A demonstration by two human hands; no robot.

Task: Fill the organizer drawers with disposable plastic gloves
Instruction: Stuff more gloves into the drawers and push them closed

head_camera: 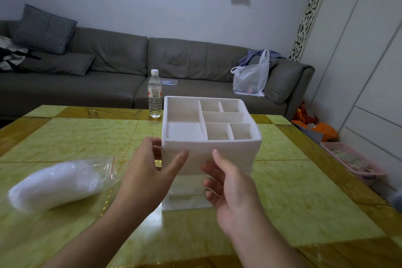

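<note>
Glossy yellow-green counter (293, 191) mid-frame, grey sofa (108, 67) behind.
Both hands (150, 172) (232, 189) gripping white organizer (208, 148); drawer fronts hidden, blurred.

A white organizer (208, 128) stands upright in the middle of the counter (293, 191) — its top is split into seven open boxes, all bare inside. Its front looks blurry. A clear bag of gloves (58, 183) lies on its side to the left, well apart — soft, white, puffy.
</note>
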